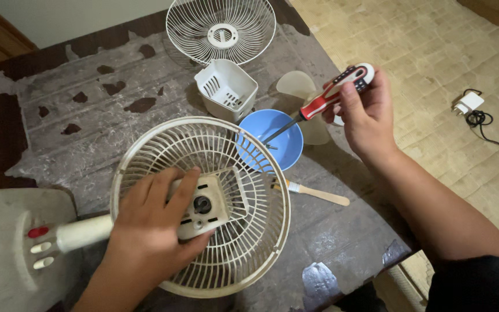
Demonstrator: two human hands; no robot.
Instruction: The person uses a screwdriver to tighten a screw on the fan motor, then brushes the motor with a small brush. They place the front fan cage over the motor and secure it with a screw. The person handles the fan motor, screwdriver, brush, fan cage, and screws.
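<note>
Worn and flaking, the dark desk [88, 110] shows grey patches where its finish has peeled, and beyond its right edge lies a pale woven floor mat [434, 52] with a white charger [469, 103] and its black cable.

On the near left of the desk a cream fan lies on its back: its base [12, 242] with red and white buttons is nearest left, its neck runs rightward into the motor housing [203, 205], and the rear wire guard [203, 208] rings that housing, facing up. The left hand [148, 237] lies flat over the housing, fingers spread and pressing on it, not curled around anything.

The right hand [365, 112] holds a red, black and white screwdriver [319, 107], fingers clamped on the handle. Its long axis slants from far right down to near left, tip pointing into a blue bowl [272, 141] just right of the guard.

Farther off sit a white slotted cover [226, 89], the front guard [220, 29] and a translucent fan blade [304, 104]. A wooden-handled tool [319, 193] lies near the bowl.
</note>
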